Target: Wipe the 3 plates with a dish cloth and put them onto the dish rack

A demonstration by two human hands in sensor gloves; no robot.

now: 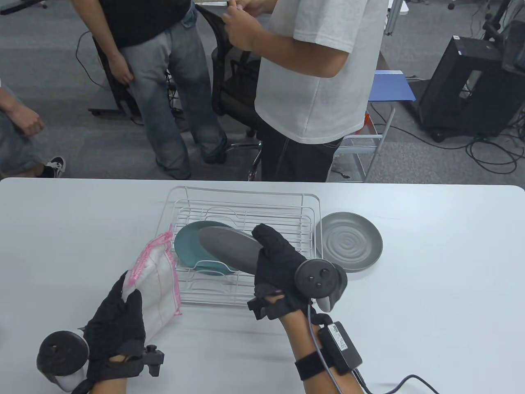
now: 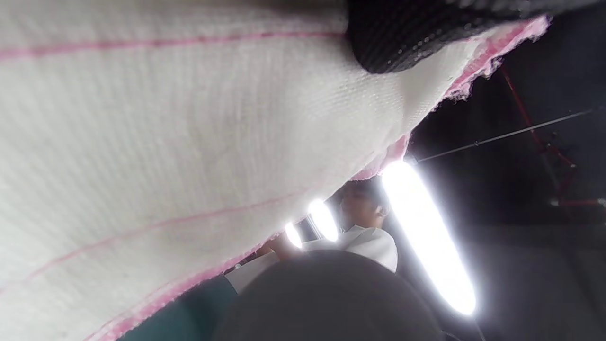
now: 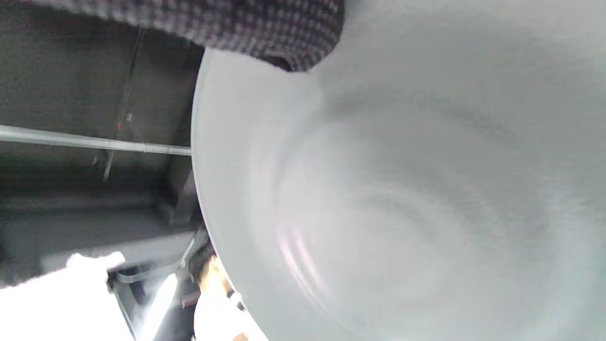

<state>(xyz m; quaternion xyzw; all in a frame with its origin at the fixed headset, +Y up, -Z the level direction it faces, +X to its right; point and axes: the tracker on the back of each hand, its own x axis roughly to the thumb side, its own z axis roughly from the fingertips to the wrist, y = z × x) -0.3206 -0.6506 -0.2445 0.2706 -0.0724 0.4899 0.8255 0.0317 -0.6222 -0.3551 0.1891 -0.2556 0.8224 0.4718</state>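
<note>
My right hand [image 1: 275,262] grips a dark grey plate [image 1: 229,246] by its near edge and holds it tilted over the white wire dish rack [image 1: 246,213]. Behind it a teal plate [image 1: 186,246] stands leaning in the rack. A third grey plate [image 1: 348,242] lies flat on the table to the right of the rack. My left hand [image 1: 117,324] holds a white dish cloth with pink edging [image 1: 158,279] just left of the rack. In the left wrist view the dish cloth [image 2: 189,142] fills most of the frame. The grey plate [image 3: 402,199] fills the right wrist view.
The white table [image 1: 430,287] stretches wide to the right and left of the rack. Two people stand beyond the table's far edge, one in a white shirt [image 1: 320,82], and a third person's arm [image 1: 20,119] shows at the left.
</note>
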